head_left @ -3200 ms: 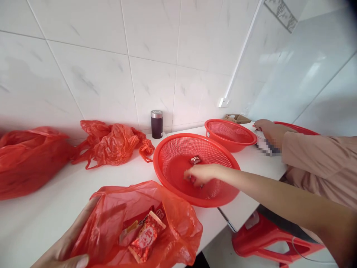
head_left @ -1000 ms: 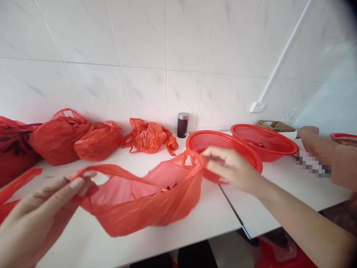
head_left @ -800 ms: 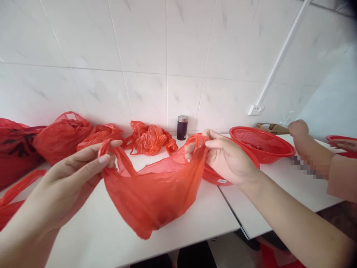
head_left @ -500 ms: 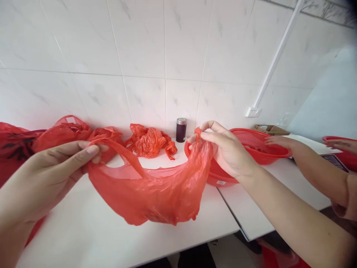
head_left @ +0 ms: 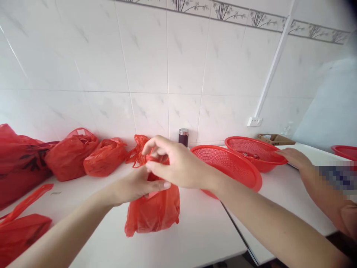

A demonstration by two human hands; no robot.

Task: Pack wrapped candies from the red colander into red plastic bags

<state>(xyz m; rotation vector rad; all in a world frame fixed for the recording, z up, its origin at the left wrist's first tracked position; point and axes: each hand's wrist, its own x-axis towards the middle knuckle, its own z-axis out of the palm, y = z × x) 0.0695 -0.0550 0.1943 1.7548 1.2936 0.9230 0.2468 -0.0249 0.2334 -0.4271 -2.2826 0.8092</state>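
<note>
A small red plastic bag (head_left: 153, 210) hangs just above the white counter (head_left: 195, 230), gathered at its top. My left hand (head_left: 136, 184) is closed round the bag's neck from the left. My right hand (head_left: 175, 165) crosses over it and pinches the bag's handles with thumb and fingers. What the bag holds is hidden. A red mesh basket (head_left: 231, 167) sits just right of my hands.
Several filled red bags (head_left: 71, 152) line the tiled wall at left, one more (head_left: 19, 230) at the near left edge. A dark canister (head_left: 183, 136) stands by the wall. A second red basket (head_left: 255, 150) and a cardboard box (head_left: 275, 139) lie further right. Another person's hand (head_left: 295, 158) rests there.
The bag was stretched wide between my hands; now both hands have come together at its top and the bag hangs bunched. The other person's hand has moved to the counter by the second basket.
</note>
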